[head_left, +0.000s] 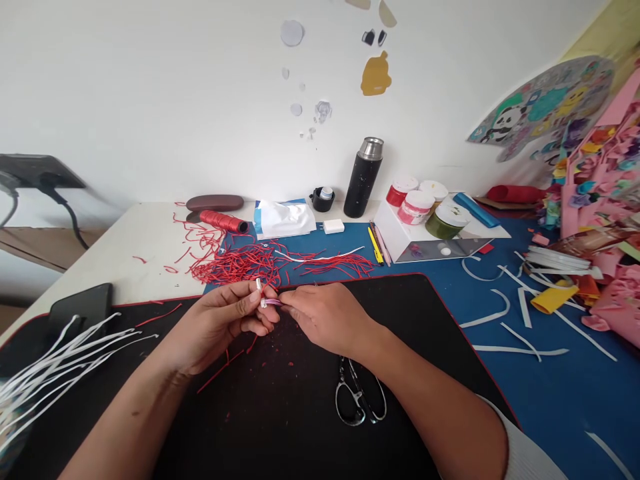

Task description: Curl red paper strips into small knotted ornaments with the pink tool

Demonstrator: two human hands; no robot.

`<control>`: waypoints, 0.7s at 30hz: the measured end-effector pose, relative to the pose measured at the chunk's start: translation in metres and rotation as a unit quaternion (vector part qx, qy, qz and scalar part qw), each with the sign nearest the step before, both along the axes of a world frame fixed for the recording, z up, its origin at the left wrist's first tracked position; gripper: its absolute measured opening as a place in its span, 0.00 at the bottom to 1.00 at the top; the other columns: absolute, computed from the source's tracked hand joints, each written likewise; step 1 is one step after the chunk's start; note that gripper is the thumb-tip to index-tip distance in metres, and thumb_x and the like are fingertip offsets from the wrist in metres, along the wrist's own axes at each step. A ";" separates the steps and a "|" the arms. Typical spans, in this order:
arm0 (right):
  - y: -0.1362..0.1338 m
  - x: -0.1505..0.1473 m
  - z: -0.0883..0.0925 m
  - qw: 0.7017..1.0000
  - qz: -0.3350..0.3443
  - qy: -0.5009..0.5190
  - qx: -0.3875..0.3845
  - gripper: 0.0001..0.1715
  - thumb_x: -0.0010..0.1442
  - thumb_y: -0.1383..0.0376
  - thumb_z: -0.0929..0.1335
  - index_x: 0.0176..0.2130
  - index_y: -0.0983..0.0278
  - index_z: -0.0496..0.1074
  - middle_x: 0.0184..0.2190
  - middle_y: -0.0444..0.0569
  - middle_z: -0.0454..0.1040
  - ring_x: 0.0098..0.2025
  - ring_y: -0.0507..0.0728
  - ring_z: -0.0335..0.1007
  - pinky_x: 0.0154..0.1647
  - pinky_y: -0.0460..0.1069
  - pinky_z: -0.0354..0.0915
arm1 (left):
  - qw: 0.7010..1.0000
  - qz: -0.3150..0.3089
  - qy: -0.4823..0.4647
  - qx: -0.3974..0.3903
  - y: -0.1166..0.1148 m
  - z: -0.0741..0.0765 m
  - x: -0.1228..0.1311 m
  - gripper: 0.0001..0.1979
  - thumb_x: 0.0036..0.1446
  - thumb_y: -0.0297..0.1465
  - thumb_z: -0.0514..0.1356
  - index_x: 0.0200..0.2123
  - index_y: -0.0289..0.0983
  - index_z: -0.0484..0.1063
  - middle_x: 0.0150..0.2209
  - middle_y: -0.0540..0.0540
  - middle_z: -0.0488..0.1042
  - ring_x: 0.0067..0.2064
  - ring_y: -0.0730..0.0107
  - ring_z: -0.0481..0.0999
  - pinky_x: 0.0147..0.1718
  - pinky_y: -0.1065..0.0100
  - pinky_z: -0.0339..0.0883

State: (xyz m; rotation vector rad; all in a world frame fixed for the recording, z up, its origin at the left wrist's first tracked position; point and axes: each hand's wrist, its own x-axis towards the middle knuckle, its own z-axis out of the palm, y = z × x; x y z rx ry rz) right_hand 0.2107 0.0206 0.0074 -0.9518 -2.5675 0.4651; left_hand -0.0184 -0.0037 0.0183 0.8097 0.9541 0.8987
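Note:
Over the black mat point(280, 427), my left hand point(225, 313) pinches a small piece of knotted cord point(265, 303), white at the knot with purple strands. My right hand point(330, 317) has its fingers closed at the other end of the purple strands; its fingertips are partly hidden. A red thread point(225, 370) lies on the mat below my left hand. Scissors point(357, 400) lie on the mat under my right wrist, their blades partly covered. Just beyond both hands is a heap of cut red cord point(240, 263).
White strips point(65, 373) lie at the left near a black phone-like slab point(85, 307). At the back stand a red thread spool point(225, 221), a tissue pack point(285, 220), a black flask point(364, 177) and paint jars point(447, 220). Paper scraps point(515, 350) litter the right.

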 end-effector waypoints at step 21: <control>-0.006 0.002 0.015 0.996 -0.008 -0.016 -0.089 0.16 0.78 0.63 0.65 0.41 0.64 0.80 0.32 0.46 0.80 0.32 0.53 0.68 0.33 0.50 0.49 | 0.992 -0.038 0.118 0.037 -0.002 0.008 -0.002 0.21 0.53 0.50 0.77 0.34 0.38 0.87 0.31 0.42 0.87 0.31 0.64 0.85 0.30 0.72 0.80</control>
